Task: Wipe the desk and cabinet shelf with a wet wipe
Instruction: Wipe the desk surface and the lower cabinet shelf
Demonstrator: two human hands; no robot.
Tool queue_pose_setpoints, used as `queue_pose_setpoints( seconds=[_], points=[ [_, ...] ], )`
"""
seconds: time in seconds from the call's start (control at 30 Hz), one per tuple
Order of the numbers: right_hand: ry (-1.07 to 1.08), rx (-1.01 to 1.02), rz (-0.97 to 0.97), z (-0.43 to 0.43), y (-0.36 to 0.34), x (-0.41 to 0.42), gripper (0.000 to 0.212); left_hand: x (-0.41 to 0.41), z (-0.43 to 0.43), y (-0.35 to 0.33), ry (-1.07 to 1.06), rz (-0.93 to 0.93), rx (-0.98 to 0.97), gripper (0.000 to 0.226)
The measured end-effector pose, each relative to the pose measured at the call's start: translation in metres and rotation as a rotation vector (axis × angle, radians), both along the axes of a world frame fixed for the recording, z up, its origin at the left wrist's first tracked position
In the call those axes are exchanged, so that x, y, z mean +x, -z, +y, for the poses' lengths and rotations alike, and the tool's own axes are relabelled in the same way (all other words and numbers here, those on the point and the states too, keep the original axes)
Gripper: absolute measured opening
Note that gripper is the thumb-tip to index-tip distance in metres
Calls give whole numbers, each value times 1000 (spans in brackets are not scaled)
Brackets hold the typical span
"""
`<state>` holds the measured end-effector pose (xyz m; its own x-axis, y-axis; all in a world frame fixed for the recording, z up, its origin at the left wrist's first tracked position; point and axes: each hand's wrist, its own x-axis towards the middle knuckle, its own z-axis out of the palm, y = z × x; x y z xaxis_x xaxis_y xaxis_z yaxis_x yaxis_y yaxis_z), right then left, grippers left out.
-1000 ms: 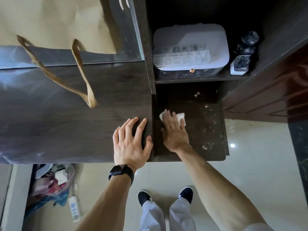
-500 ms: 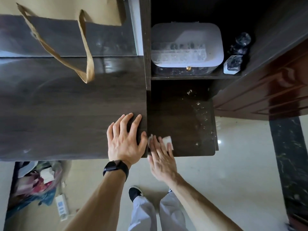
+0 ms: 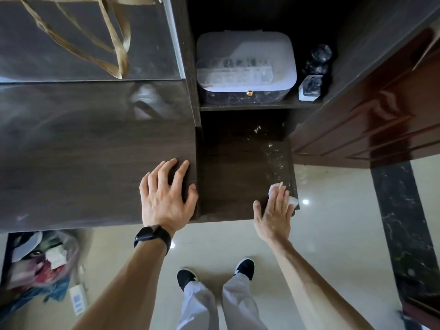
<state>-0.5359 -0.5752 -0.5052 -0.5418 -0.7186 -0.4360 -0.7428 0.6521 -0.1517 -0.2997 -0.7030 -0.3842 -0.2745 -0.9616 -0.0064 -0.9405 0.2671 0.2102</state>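
One lidded white box (image 3: 246,65) on upper shelf (image 3: 247,106), contents unclear.

A dark brown wood grain is shown on the bench (image 3: 95,151). To its right, a white wet wipe (image 3: 273,188) is seen on the equally dark shelf (image 3: 233,177); above that, a pale lilac box (image 3: 245,60).

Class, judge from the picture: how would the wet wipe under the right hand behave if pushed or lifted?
The wipe is probably floppy: it bunches out around the right hand. Likely very light, being so thin. It should slide easily on the smooth shelf.
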Motion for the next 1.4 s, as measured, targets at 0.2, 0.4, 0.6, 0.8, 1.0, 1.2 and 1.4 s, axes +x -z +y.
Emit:
queue_pose_setpoints(
  seconds=[0.2,0.4,0.6,0.8,1.0,1.2,1.4],
  points=[
    [-211,2,-26,50,-10,33,80,-1,1,-2,-1,12,-2,53],
    [-307,-31,-62,-10,-8,9,82,-2,1,-4,-21,24,-14,52],
    [-502,-177,20,-59,2,13,70,-34,-30,-7,-23,6,-7,60],
    [-560,-264,108,-36,20,27,65,-61,-44,22,-94,-35,24,78],
    [-739,-275,-15,-55,21,36,67,-60,-44,24,-114,4,21,68],
    [-601,-173,-50,-190,12,11,66,-62,-44,24,-144,39,-6,68],
    [-673,-80,-37,-237,6,-17,65,-63,-46,21,-163,61,-1,67]
  ],
)
